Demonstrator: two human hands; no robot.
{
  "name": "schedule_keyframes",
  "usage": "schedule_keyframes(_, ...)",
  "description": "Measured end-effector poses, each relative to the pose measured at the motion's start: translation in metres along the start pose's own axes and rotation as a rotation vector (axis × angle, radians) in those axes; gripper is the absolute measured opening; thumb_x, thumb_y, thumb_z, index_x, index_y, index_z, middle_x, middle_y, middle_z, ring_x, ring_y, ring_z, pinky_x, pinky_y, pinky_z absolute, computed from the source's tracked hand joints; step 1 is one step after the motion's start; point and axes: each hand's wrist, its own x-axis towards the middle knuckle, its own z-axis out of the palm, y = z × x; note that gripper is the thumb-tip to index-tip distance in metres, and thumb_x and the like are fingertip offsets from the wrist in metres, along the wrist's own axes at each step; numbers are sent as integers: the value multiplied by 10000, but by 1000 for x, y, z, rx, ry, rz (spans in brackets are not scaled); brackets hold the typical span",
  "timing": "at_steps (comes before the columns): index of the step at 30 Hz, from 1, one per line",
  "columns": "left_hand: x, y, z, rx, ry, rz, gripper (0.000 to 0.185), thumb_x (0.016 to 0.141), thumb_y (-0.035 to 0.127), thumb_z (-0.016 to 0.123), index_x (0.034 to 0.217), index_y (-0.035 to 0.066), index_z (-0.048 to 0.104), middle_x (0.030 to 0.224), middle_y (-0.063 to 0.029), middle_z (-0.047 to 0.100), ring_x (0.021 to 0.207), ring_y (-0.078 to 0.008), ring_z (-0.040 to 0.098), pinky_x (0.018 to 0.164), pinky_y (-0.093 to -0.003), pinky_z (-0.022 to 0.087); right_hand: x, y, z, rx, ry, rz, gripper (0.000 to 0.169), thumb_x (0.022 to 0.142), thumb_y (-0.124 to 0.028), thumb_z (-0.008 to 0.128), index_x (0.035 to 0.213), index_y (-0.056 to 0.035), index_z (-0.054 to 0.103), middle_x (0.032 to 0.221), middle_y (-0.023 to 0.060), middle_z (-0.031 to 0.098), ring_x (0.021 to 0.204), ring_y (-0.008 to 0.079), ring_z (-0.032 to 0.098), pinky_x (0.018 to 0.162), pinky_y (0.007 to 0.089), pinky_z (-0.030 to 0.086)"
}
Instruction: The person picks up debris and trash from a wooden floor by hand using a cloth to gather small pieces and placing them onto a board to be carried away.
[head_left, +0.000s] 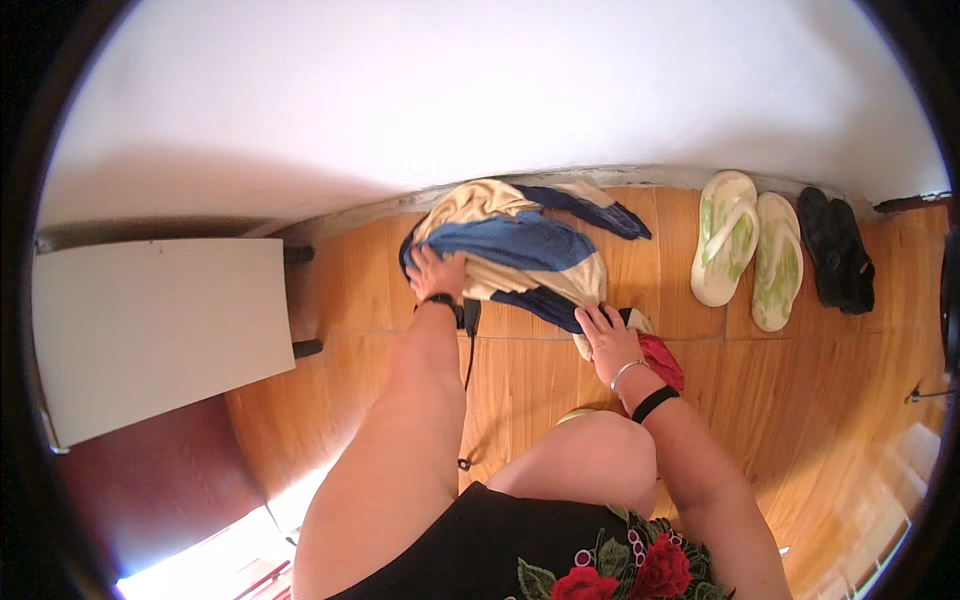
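Note:
A striped knit garment (517, 244) in cream, blue and navy lies bunched over the wood-look floor, close to the wall. My left hand (436, 271) grips its left side, fingers spread over the navy and blue cloth. At the lower right edge, my right hand (613, 346) has hold of a navy and cream part, its fingertips pointing up and left. The underside of the cloth is hidden. A red cloth (661, 361) shows beside my right wrist, partly covered by it. Beneath the garment near my left wrist, a black adapter (471, 316) with a cord shows in part.
Cream and green flip-flops (725, 240) stand by the wall at right, with black footwear (836, 251) beyond them. A low white-topped table or stool (161, 337) with dark legs occupies the left. The white wall (480, 90) rises ahead. My bare knee (592, 454) is below.

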Motion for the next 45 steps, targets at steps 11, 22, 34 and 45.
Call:
schedule_keyframes(11, -151, -226, 45, 416, -667, 20, 606, 896, 359, 596, 1390, 32, 463, 1444, -218, 378, 1335, -426, 414, 1083, -540, 399, -61, -8, 77, 168, -244, -365, 462, 949, -244, 583, 1411, -233, 568, 1571, 16, 392, 1234, 367, 544, 972, 473, 520)
schedule_keyframes(22, -90, -41, -29, -435, -7, 465, 452, 916, 127, 534, 1355, 36, 592, 1182, -270, 684, 1129, -441, 648, 973, -465, 516, -48, 70, -31, 386, 629, -168, 417, 813, 44, 557, 1186, -80, 697, 1236, 163, 686, 1178, 380, 605, 1050, 454, 468)
schedule_keyframes(34, -141, -1, 37, 254, -172, 801, 970, 892, 693, 585, 1631, 190, 209, 1702, -170, 38, 1504, -563, 71, 1145, -726, 168, -73, 79, 29, -148, 98, 1, 674, 871, -288, 719, 1500, -287, 476, 1689, 49, 189, 1532, 373, 197, 1072, 574, 397)
schedule_keyframes(45, -169, -121, 42, 206, -357, 735, 959, 791, 458, 799, 1577, 181, 325, 1697, -147, 94, 1479, -571, 139, 1129, -733, 199, -88, 48, 87, -75, 107, -267, 496, 919, -183, 645, 1407, -238, 581, 1629, 43, 336, 1497, 359, 287, 1091, 531, 390)
